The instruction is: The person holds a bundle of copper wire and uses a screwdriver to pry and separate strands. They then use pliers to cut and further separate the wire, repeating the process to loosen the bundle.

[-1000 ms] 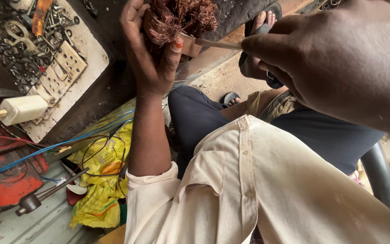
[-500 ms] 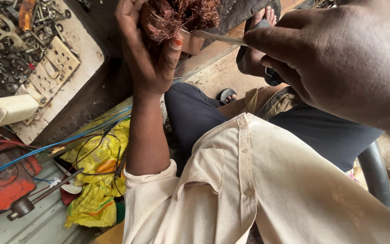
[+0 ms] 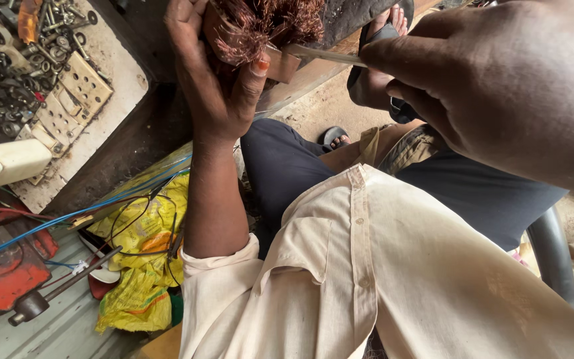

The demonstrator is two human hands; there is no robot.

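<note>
My left hand (image 3: 217, 86) is raised at the top centre, fingers wrapped around a tangled bundle of thin copper wire (image 3: 270, 23) on a coil piece. My right hand (image 3: 493, 86), large at the upper right, grips a thin flat metal blade (image 3: 323, 54) whose tip points left and touches the base of the copper bundle beside my left thumb. My cream shirt sleeve and dark trousers fill the lower middle.
A board (image 3: 111, 106) with several bolts, keys and metal parts (image 3: 8, 60) lies upper left, with a white plug block (image 3: 11, 163). Blue and red wires (image 3: 54, 219), yellow bags (image 3: 144, 233), a dark-handled tool (image 3: 54, 286) and a red object (image 3: 1, 272) sit lower left. Sandalled feet (image 3: 380, 40) rest above.
The view has shifted slightly, with both hands drifting a little left and up. The blade tip stays against the copper bundle held by my left hand.
</note>
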